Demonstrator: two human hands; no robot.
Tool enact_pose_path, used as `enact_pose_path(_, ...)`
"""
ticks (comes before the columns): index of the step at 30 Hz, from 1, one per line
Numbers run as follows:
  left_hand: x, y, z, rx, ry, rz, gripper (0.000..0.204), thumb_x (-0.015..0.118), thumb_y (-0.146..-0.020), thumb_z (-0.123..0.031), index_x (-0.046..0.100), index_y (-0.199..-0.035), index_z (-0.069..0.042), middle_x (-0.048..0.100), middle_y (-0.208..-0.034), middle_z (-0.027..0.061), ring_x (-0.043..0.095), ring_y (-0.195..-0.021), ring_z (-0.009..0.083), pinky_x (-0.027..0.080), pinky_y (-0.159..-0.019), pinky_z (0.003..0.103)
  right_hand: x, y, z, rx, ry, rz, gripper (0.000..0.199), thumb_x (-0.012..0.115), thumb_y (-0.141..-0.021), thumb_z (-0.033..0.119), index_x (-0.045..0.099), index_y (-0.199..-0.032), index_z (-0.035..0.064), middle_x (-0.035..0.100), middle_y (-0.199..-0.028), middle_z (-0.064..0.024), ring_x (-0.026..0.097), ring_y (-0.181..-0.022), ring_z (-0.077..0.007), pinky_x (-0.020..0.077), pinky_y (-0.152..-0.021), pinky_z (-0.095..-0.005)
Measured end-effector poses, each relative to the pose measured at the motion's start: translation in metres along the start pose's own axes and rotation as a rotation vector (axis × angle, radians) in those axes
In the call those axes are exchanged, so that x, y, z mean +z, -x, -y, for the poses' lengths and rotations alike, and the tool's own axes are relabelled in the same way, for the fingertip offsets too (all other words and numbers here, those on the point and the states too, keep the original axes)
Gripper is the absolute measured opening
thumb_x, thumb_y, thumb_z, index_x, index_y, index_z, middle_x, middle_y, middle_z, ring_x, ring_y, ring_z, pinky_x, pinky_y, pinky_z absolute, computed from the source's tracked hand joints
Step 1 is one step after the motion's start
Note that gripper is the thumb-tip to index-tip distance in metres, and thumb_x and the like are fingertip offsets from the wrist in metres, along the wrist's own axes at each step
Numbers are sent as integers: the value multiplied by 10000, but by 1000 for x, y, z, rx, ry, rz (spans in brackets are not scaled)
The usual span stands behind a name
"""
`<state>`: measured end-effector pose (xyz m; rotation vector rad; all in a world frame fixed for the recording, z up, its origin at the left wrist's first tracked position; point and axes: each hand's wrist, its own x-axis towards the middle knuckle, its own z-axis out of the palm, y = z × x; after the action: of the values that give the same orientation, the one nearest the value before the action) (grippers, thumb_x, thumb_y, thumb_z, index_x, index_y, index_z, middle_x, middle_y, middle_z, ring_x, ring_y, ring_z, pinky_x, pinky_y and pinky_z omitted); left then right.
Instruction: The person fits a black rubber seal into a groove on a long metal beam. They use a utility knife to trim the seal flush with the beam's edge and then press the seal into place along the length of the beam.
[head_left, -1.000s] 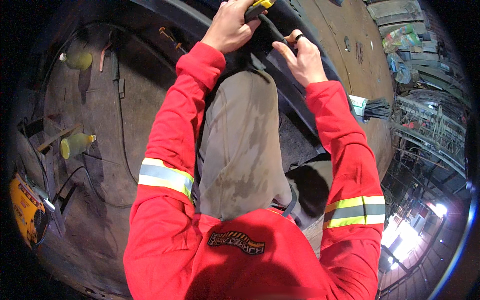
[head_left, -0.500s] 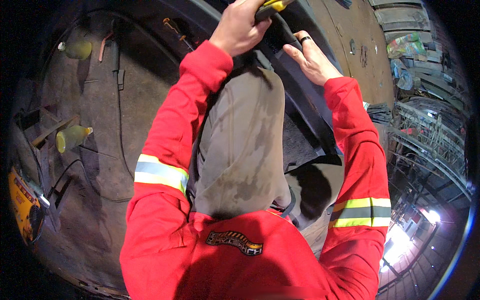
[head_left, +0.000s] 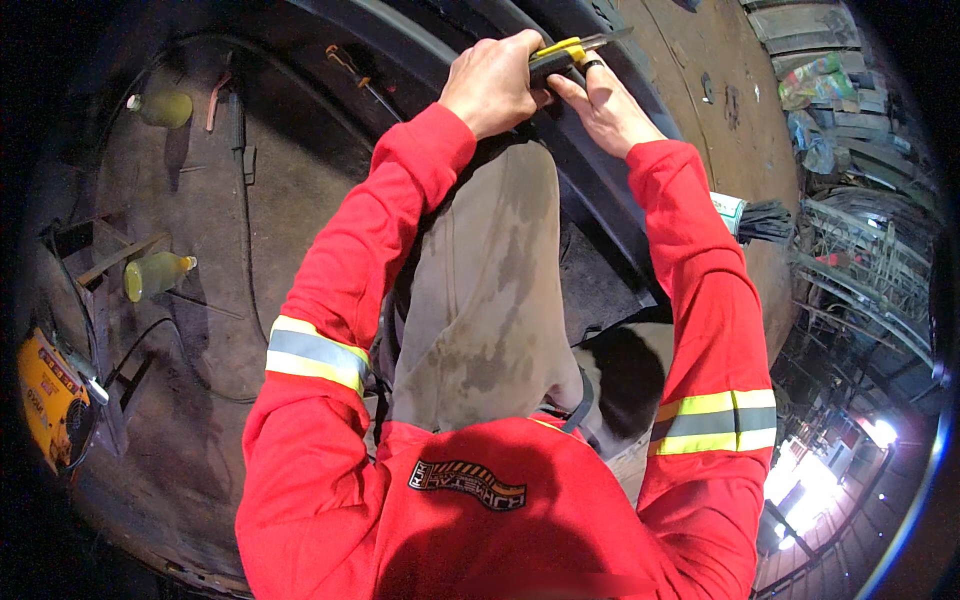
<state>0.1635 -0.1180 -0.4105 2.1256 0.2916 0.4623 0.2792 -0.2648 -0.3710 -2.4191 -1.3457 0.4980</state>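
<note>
My left hand [head_left: 492, 88] is closed round a yellow-and-black utility knife [head_left: 560, 48]; its pointed metal tip sticks out to the right. Right beside it, my right hand [head_left: 612, 108] is bent with its thumb near the dark underside of the knife. A black ring is on one finger. That hand's fingertips are partly hidden behind the knife, so what they grip is unclear. Both hands are over a long black metal beam [head_left: 600, 190] that runs slantwise past my knee [head_left: 500, 230], in grey trousers.
On the brown floor at left are a screwdriver [head_left: 362, 80], a welding cable with its holder [head_left: 238, 125], two yellow-green bottles [head_left: 165, 110] and an orange machine [head_left: 55, 400]. At right lie a bundle of dark rods [head_left: 765, 220], plastic bags [head_left: 815, 88] and stacked metal scrap [head_left: 860, 240].
My left hand and the knife have come lower and to the right in view. My right hand has shifted left, so the two hands are now close together at the knife.
</note>
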Motion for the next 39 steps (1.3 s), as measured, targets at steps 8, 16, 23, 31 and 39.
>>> enact_pose_path(8,7,5,-3,-58,48,-67,309,781,-665,-144,586,-870,-19,651,-792,210,648,-806,397,494,-673,450,-5,2,-5,3,-158,167,416,571,-966,309,494,-1175,-43,515,-1195,-236,502,-1176,-358,396,-1000,-378)
enact_pose_path(16,8,9,-9,-106,61,-143,270,736,-694,-121,606,-911,-27,651,-789,212,648,-781,407,504,-659,463,-4,3,-4,-36,-53,71,372,595,-956,265,485,-1116,-53,529,-1104,-254,533,-1093,-389,423,-932,-404)
enact_pose_path(23,-26,101,30,-378,508,-500,151,701,-784,-45,566,-847,-28,637,-679,48,603,-607,99,468,-564,240,-4,6,15,135,54,80,312,592,-967,237,477,-1077,-31,586,-979,-271,593,-941,-370,450,-857,-405)
enact_pose_path(31,-15,176,58,-683,690,-545,252,707,-815,30,474,-823,-66,619,-801,17,487,-657,38,420,-608,198,0,3,18,136,122,48,218,596,-950,150,463,-1012,-11,572,-885,-240,568,-822,-378,455,-770,-411)
enact_pose_path(39,10,167,62,-637,611,-510,180,709,-790,-12,533,-806,-48,620,-694,-9,520,-571,29,427,-527,223,2,3,4,174,240,-36,203,635,-902,91,469,-976,-1,596,-873,-262,591,-817,-434,477,-719,-420)
